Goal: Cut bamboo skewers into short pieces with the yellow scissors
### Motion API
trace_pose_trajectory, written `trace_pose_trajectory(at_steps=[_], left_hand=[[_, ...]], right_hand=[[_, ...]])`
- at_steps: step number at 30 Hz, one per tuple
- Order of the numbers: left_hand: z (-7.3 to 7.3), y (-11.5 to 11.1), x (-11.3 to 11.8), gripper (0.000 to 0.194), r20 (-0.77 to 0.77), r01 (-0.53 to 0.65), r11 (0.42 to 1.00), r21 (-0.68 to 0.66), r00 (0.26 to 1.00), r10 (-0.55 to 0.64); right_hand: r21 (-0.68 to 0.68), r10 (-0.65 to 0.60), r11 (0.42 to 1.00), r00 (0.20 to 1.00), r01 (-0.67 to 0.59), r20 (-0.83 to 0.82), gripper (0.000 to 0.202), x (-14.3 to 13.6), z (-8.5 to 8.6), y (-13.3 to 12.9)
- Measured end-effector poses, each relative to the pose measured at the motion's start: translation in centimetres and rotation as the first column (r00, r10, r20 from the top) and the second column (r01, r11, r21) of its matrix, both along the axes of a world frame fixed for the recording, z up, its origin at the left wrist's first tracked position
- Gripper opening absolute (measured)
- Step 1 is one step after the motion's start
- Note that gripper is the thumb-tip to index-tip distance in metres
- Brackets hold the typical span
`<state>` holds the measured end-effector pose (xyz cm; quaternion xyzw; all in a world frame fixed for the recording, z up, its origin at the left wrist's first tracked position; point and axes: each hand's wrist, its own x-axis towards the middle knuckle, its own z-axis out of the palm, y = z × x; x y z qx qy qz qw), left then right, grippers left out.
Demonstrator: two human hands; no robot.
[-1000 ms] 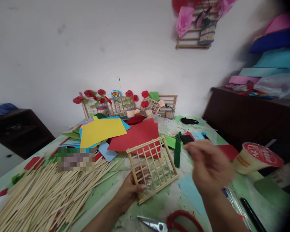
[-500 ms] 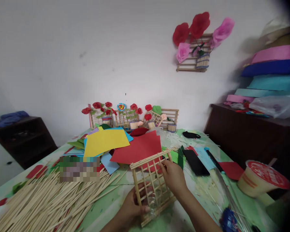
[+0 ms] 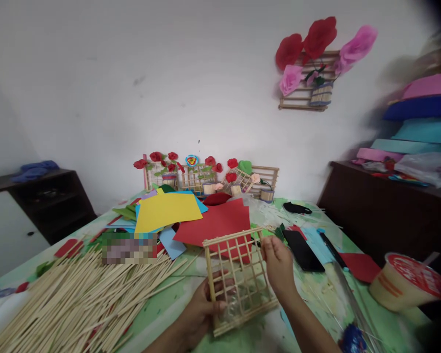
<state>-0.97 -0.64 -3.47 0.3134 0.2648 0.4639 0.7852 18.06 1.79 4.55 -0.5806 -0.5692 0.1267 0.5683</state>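
At the near edge of the tabletop [image 3: 161, 304], the left hand [image 3: 202, 311] clasps the lower left side of a wooden lattice frame [image 3: 238, 279], its grip closed on the slats, while the right hand [image 3: 279, 267] pinches the frame's right edge. Bamboo sticks [image 3: 81, 299] lie heaped toward the left edge. A red-lidded cup [image 3: 407, 289] sits near the right edge, its print unreadable. Beyond lie red paper [image 3: 216, 220] and yellow paper [image 3: 165, 211].

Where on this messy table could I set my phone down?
Bare table shows between the stick pile and the wooden grid, and beyond the black phone. Paper sheets crowd the middle.
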Motion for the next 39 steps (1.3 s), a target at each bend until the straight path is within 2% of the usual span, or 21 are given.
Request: trace_pose_trajectory(at_steps=[2,4,7,9,12,19,22,25,30,35,39], left_hand=[[0.1,0.3,-0.2,0.067,0.039,-0.040,0.998,-0.041,0.998,0.042],[0.0,0.7,-0.5,0.068,0.092,-0.108,0.991,-0.084,0.989,0.115],[-0.1,1.1,-1.1,0.073,0.172,-0.177,0.978,-0.115,0.966,0.195],[-0.1,1.2,-1.3,0.077,0.193,-0.175,0.978,-0.111,0.962,0.194],[-0.1,0.9,-1.5,0.079,0.183,-0.148,0.982,-0.117,0.969,0.168],[-0.2,0.7,-1.3,0.082,0.135,-0.107,0.992,-0.060,0.984,0.115],[-0.3,0.8,-1.3,0.079,0.135,-0.118,0.991,-0.064,0.983,0.126],[-0.3,0.9,-1.3,0.075,0.135,-0.126,0.989,-0.075,0.982,0.135],[0.0,0.6,-1.0,0.072,0.123,-0.107,0.993,-0.059,0.986,0.113],[0.4,0.3,-0.9,0.066,0.073,-0.095,0.995,-0.034,0.993,0.097],[0.6,0.2,-0.9,0.075,0.024,-0.089,0.992,-0.089,0.996,0.092]], right_hand=[[0.062,0.019,0.998,0.975,-0.006,-0.221,0.027,0.3,0.2,0.2],[0.103,-0.011,0.994,0.964,0.040,-0.267,0.021,0.8,0.0,0.6],[0.040,-0.051,0.998,0.994,0.055,-0.092,0.040,1.2,-0.8,1.2],[-0.089,0.065,0.994,0.998,-0.065,-0.002,0.038,1.1,-1.1,1.3],[-0.245,0.242,0.942,0.970,-0.231,0.017,0.030,0.7,-0.9,1.1],[-0.207,0.279,0.945,0.955,-0.253,0.103,0.025,1.0,-0.8,1.2],[-0.214,0.254,0.952,0.955,-0.219,0.153,0.028,1.0,-1.1,1.3],[-0.269,0.190,0.956,0.950,-0.121,0.250,0.035,0.9,-0.9,1.1],[-0.299,0.100,0.953,0.884,0.047,0.457,0.029,0.8,-0.4,0.8],[-0.328,0.114,0.943,0.869,0.058,0.482,0.028,1.0,-0.4,0.8],[-0.331,0.121,0.943,0.875,0.046,0.468,0.032,1.2,-0.5,0.9]])
